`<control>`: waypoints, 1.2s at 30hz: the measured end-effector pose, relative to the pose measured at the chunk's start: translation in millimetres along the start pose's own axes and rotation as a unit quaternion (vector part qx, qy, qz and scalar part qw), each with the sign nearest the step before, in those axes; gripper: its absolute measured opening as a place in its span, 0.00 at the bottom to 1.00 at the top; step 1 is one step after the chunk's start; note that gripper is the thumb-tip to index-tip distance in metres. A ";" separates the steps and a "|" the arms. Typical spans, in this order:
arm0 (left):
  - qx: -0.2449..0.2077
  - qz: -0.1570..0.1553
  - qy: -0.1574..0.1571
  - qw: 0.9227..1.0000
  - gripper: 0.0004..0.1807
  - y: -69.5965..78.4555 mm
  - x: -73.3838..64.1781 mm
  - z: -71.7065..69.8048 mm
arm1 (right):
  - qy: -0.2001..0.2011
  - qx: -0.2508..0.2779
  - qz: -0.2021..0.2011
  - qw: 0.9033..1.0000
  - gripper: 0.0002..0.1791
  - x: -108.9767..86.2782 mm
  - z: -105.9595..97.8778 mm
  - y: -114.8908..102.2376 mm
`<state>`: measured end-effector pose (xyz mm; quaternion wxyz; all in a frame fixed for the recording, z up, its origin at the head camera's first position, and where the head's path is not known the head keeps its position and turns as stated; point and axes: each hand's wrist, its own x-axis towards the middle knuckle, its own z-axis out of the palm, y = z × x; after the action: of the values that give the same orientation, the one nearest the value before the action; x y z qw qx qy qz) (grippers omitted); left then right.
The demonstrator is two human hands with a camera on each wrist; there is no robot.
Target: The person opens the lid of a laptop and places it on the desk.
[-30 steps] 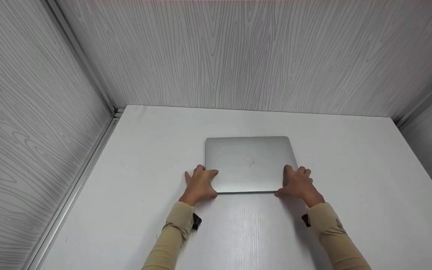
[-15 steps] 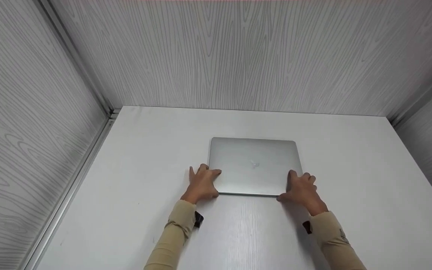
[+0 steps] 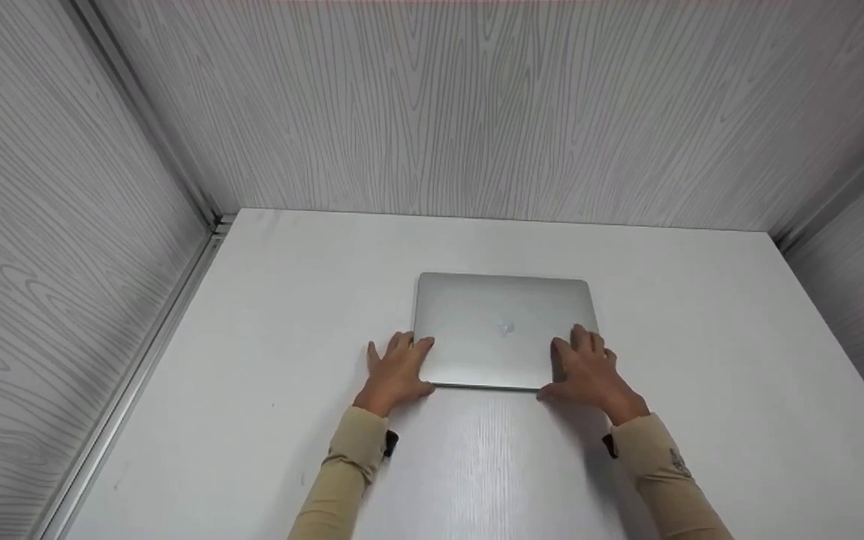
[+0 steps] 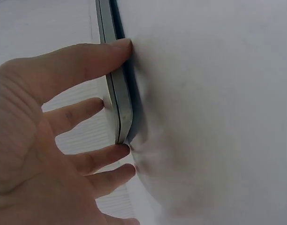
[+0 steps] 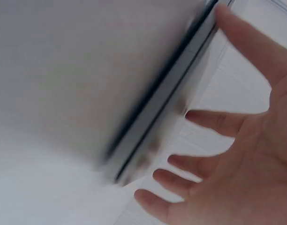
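Note:
A closed silver laptop (image 3: 496,307) lies flat on the white table, its lid logo facing up. At its near left corner my left hand (image 3: 394,375) grips it: the thumb (image 4: 87,61) lies across the front edge, one finger touches the lid, and others reach the left side. My right hand (image 3: 589,375) is spread over the near right corner. Its thumb (image 5: 246,37) touches the front edge, while its other fingers (image 5: 214,122) extend over the lid, some apparently just above it. In both wrist views the laptop's front edge (image 4: 117,93) shows, with its thin seam.
The white table (image 3: 312,285) extends around the laptop on all sides. A grey wood-grain panel (image 3: 432,112) rises behind it. Another panel (image 3: 49,225) with a metal frame stands at the left, and a third (image 3: 859,262) at the right.
My right hand has shifted from the laptop's right side inward, its fingers now over the lid. My left hand stays at the near left corner. The laptop turned slightly clockwise between the two earlier frames.

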<state>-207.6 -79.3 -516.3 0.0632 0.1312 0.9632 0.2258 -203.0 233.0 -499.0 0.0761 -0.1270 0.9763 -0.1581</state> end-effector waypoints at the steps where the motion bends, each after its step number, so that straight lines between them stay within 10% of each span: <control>1: 0.009 -0.004 -0.006 1.000 0.40 0.0 -1.8 -0.5 | -0.004 -0.005 -0.018 1.000 0.49 2.4 -0.7 -2.0; 14: 0.013 -0.069 -0.098 0.993 0.57 -9.3 -20.4 -6.6 | -0.032 -0.070 -0.100 0.992 0.46 22.8 0.3 -26.9; 36: 0.039 -0.097 -0.099 0.990 0.56 -9.1 -21.7 -7.4 | -0.018 -0.106 -0.128 0.986 0.40 30.5 2.5 -32.0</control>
<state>-190.2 -96.4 -512.4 0.1750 0.0611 0.9684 0.1669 -224.5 194.6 -494.1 0.0593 -0.2612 0.9616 -0.0597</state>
